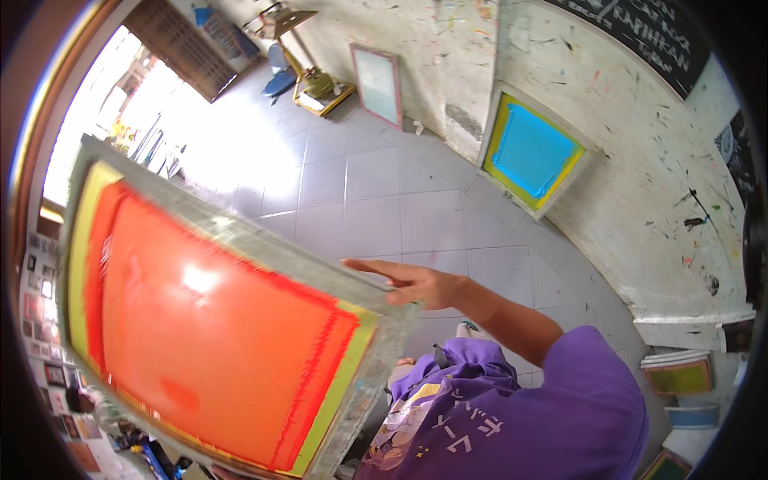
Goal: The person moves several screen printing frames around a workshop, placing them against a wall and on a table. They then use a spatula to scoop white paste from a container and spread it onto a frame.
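Observation:
A large screen printing frame [216, 320] fills the left side, raised and tilted close in front of me. Its mesh is covered in orange-red, with brighter red strips along the borders, a yellow-green margin and a worn grey frame. At its upper right corner is my right hand [424, 286], with the thumb on the frame's edge and the index finger stretched along behind it; the other fingers are partly hidden. My left hand does not show.
A second screen [534, 152] with blue mesh leans on the paint-marked wall at right. Farther back, a pale framed screen [378, 84] leans near a yellow stand [324, 96] on the grey tiles. More frames [678, 374] are stacked at the lower right.

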{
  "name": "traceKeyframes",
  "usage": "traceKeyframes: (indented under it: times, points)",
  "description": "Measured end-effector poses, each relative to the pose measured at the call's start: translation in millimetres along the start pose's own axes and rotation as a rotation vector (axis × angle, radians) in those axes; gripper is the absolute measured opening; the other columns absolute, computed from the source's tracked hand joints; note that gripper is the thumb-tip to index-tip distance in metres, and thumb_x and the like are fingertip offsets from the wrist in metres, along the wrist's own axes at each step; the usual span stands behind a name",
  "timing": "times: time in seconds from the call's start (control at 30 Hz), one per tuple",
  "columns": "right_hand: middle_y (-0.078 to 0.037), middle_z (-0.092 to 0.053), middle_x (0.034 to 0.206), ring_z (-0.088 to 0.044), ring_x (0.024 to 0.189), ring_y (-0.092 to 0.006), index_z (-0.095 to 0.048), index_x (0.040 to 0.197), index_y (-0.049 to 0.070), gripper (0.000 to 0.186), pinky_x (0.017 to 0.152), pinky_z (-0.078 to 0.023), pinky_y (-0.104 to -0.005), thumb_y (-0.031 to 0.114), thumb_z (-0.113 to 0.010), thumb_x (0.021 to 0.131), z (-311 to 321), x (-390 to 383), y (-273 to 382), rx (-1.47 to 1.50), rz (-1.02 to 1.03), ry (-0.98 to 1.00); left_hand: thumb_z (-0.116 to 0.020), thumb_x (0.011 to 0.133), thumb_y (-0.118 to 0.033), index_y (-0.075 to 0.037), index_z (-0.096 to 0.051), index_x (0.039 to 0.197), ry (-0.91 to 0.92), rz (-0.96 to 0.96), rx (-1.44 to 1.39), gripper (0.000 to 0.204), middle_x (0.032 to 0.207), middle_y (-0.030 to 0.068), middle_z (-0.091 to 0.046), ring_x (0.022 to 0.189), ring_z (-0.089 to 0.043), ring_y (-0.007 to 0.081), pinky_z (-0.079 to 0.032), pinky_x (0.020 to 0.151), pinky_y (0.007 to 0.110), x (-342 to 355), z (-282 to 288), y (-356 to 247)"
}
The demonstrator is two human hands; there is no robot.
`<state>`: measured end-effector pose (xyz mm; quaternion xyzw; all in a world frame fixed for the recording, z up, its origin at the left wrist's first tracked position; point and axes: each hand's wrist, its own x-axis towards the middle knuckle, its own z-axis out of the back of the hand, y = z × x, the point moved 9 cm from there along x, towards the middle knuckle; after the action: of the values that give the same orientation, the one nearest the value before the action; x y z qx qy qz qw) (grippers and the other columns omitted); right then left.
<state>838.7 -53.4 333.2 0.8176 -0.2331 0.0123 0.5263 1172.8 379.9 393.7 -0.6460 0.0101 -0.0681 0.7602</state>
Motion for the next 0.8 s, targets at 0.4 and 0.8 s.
traceKeyframes:
  times: [0.4,0.8]
  points:
    - [-0.013,-0.058,0.124,-0.063,0.103,-0.0173,-0.037,0.142,-0.002,0.059,0.086,-0.053,-0.0315,0.016,-0.063,0.092,153,-259,-21,0.476,-0.171,-0.861,-0.049,0.098,-0.025,-0.002,-0.065,0.106,1.125,0.338,0.379,0.029,0.083,0.0093,-0.069,0.06,-0.065,0.0192,-0.055,0.06,0.033,-30,-433,66]
    - [-0.015,-0.065,0.097,-0.067,0.083,-0.0273,-0.057,0.107,-0.005,0.028,0.079,-0.058,-0.0426,0.019,-0.058,0.091,319,-395,-124,0.906,-0.033,-1.489,-0.055,0.084,-0.015,-0.001,-0.057,0.089,1.238,1.254,0.204,0.015,0.084,0.0131,-0.064,0.073,-0.064,0.0275,-0.056,0.072,0.043,-172,-816,309]
